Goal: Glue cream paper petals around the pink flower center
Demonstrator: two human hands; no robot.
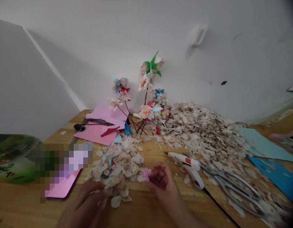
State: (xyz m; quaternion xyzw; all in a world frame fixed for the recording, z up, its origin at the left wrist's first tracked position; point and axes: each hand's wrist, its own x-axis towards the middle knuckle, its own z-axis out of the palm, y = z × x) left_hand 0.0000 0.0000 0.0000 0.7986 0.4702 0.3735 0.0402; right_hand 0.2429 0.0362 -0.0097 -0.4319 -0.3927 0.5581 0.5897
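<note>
My right hand (163,185) is closed in a pinch on a pink fringed flower centre (146,174), held just right of a small heap of petals. Those pale, papery petals (131,158) lie loose, with bits of blue and red paper among them. At the heap's near left edge is my left hand (87,198), its curled fingers touching the petals. Blur and shadow hide whether a petal is between those fingertips. A white glue gun (183,158) lies to the right of my right hand, with metal scissors (232,186) beyond it.
Flower stems with finished blossoms (146,111) lean against the white wall. A large petal mound (196,126) covers the back right. Pink paper (99,133), thin twigs (96,121) and a pink-screened phone (63,186) lie left, near a green bag (15,158). Blue sheets (277,177) lie right.
</note>
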